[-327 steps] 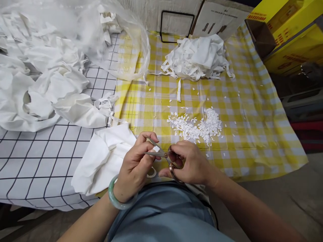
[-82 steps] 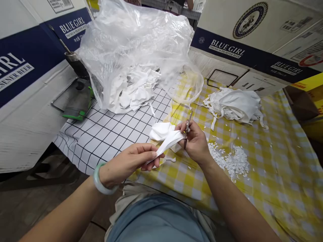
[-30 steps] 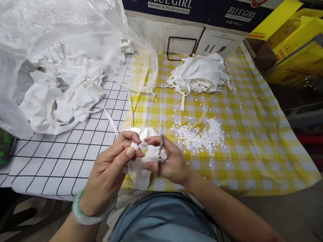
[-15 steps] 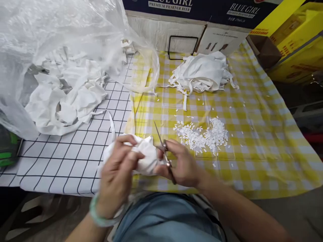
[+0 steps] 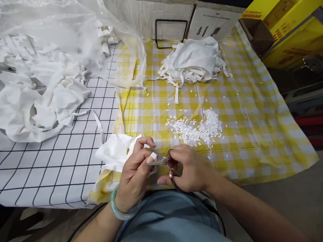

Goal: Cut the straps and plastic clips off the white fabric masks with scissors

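Observation:
My left hand (image 5: 135, 168), with a green bangle on the wrist, pinches a white cloth piece (image 5: 116, 153) at the table's near edge. My right hand (image 5: 188, 168) grips small scissors (image 5: 164, 161) with copper-coloured handles. The blades are parted and point left at the cloth between my left fingertips. Just beyond my hands lies a heap of tiny white cut bits (image 5: 196, 126) on the yellow checked tablecloth (image 5: 252, 111).
A pile of white cloth strips (image 5: 193, 62) lies at the far side of the yellow cloth. On the left, a clear plastic bag (image 5: 63, 37) spills white cloth (image 5: 37, 97) over a black-grid white cover (image 5: 50, 161). Cardboard boxes (image 5: 174, 16) and yellow boxes (image 5: 290, 33) stand behind.
My hands drew closer to my body and the scissors turned from pointing away to pointing left at the cloth. The view tilted downward.

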`<state>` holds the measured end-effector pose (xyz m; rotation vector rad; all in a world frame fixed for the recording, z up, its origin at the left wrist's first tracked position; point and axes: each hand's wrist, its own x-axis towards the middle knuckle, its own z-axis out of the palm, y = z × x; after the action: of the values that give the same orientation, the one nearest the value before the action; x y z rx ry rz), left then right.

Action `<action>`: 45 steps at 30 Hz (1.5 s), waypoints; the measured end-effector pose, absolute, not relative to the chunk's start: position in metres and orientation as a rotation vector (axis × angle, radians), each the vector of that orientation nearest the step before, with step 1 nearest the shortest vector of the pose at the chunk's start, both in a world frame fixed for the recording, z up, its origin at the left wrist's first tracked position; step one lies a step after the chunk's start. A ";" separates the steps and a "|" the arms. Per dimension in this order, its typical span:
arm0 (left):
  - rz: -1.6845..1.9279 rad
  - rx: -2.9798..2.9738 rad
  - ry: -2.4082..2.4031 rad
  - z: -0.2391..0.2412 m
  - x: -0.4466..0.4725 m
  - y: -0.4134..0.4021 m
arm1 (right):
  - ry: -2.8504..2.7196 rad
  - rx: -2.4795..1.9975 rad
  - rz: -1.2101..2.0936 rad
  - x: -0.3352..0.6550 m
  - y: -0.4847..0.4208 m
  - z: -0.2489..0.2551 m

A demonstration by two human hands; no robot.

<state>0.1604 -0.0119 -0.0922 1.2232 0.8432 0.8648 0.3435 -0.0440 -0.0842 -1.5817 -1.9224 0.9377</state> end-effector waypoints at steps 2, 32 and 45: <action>0.851 1.220 0.841 -0.093 0.160 -0.012 | -1.918 -1.572 0.944 0.343 -0.044 -0.084; 0.853 1.389 0.754 -0.097 0.169 -0.009 | -1.869 -1.617 1.007 0.350 -0.051 -0.087; 0.698 1.529 0.654 -0.100 0.216 0.009 | -1.299 -1.984 1.131 0.401 -0.076 -0.092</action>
<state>0.2163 0.0094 -0.0995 1.5288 0.6538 0.6980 0.4005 -0.0756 -0.0917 -1.9844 -1.2994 1.1312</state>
